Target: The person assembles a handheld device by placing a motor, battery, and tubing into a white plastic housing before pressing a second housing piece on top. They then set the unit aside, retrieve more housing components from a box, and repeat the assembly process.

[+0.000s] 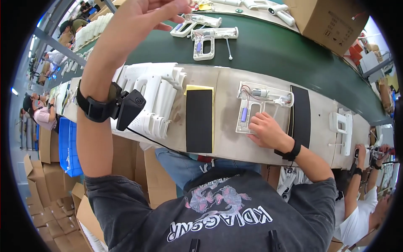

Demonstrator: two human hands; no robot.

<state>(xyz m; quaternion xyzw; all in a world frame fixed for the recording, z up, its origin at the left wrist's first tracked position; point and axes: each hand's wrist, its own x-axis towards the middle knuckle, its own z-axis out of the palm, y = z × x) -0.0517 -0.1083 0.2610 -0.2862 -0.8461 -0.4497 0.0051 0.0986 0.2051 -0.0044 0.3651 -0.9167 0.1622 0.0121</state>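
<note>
My left hand is raised over the far side, partly cut off by the upper edge. Its fingers are loosely apart, and I see nothing in them. Just beyond its fingertips, two white gun-shaped housing halves with parts inside lie on the green belt, the nearer housing half in full sight. Another open housing half rests on the bench before me, holding a motor, wires and a purple battery cell. My right hand has curled fingers closed at its handle; the fingertips are partly hidden.
White housing shells are stacked at the left of the bench. Two black pads lie on it. A white housing sits at the right, near a co-worker's hands. A carton stands beyond the green belt.
</note>
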